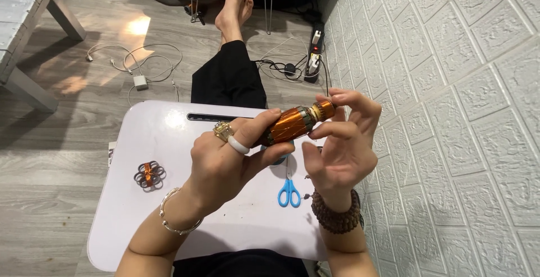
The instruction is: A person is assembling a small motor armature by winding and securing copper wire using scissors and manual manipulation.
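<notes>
My left hand point(228, 161), with two rings and a bracelet, grips a copper-wound motor armature point(289, 124) around its orange winding, held level above a small white lap table point(152, 136). My right hand point(343, 142), with a bead bracelet at the wrist, pinches the armature's brass-coloured end point(323, 109) with thumb and fingertips. Blue-handled scissors point(289, 190) lie on the table below the hands. A small coil part with dark wire loops point(149, 174) lies on the table at the left.
A white textured wall point(450, 114) runs along the right. My leg and bare foot point(233, 12) stretch out beyond the table over grey plank floor. White charger cables point(138, 66) and a power strip point(315, 52) lie on the floor. A white bench point(22, 24) stands at the upper left.
</notes>
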